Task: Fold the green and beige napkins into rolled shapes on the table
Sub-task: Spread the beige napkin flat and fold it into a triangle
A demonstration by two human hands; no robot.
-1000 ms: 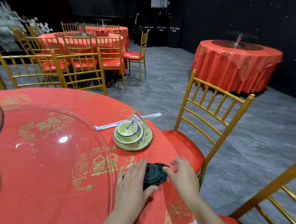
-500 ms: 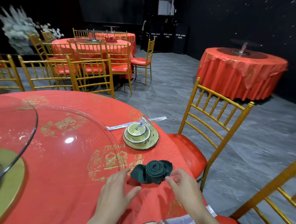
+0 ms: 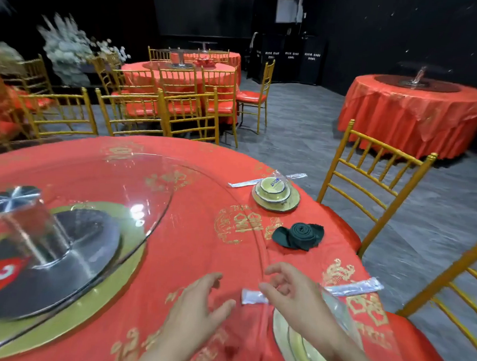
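Note:
The dark green napkin (image 3: 298, 236), rolled into a rose-like shape with flaps at its sides, lies alone on the red tablecloth (image 3: 188, 244) near the table's right edge. My left hand (image 3: 196, 309) hovers over the cloth below it, fingers spread and holding nothing. My right hand (image 3: 294, 298) is beside it, fingers loosely curled and apart, above a wrapped place setting (image 3: 305, 349). Neither hand touches the napkin. No beige napkin is in view.
A second wrapped bowl-and-plate set (image 3: 275, 193) with wrapped chopsticks (image 3: 265, 179) sits beyond the napkin. A glass turntable (image 3: 157, 203) on a metal stand (image 3: 33, 229) covers the table's middle. Gold chairs (image 3: 371, 183) stand at the right; more red tables stand behind.
Both hands let go of the green napkin and drew back toward me. The view swung left and back, bringing the turntable stand and a nearer place setting into sight.

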